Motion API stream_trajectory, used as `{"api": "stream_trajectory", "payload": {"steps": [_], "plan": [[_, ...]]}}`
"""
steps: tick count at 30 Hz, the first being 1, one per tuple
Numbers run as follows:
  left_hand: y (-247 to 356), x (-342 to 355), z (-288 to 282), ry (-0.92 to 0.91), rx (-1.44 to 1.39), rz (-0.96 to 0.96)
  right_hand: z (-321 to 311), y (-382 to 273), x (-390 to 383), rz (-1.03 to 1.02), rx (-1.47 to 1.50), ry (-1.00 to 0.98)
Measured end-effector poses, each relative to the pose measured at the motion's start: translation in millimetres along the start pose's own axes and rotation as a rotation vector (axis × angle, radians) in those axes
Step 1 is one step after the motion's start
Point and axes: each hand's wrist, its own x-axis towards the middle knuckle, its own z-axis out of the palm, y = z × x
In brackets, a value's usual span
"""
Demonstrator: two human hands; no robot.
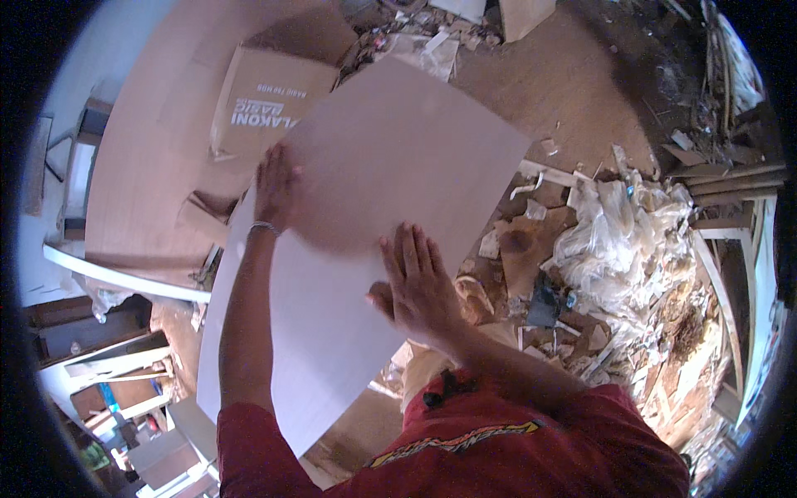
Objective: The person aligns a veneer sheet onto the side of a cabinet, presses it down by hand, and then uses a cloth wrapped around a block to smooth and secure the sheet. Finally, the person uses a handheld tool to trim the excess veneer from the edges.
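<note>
**Pale board (349, 207) held at a slant above a littered floor (564, 91)**

The left hand (276, 191) rests at the board's left edge, fingers stretched along it; whether the thumb hooks beneath is hidden. The right hand (419, 286) is well apart from it, fingers straight and unclenched at the lower right edge. The board lies in front of the person's body, one corner pointing away, another reaching out to the right above the floor.

A slip looks the likeliest trouble: the right hand is flat rather than wrapped round the edge, so an uneven push could swing or tip the board. Its upper left edge could also catch the cardboard box (266, 104) just beside it. Loose plastic sheeting (623, 241) and scraps (594, 336) on the right could spoil the person's footing.

What bears the board cannot be seen. A large brown panel (149, 166) spreads to the left, with a dark wooden cabinet (83, 328) nearer the person. Poles (739, 187) lie stacked at the far right.
</note>
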Motion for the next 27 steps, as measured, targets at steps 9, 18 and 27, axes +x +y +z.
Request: {"api": "stream_trajectory", "payload": {"steps": [9,18,27], "plan": [[-66.0,6.1,36.8,0.209,-0.095,-0.258,-2.5,2.0,-8.2,0.054,-0.074,-0.092],[-126.1,-219.6,-8.5,0.248,0.081,-0.523,13.7,-26.1,-4.5,-0.115,-0.313,-0.072],[-233.5,-451.0,-11.4,0.234,0.198,-0.872,24.9,-27.9,-33.9,-0.062,-0.254,-0.075]]}}
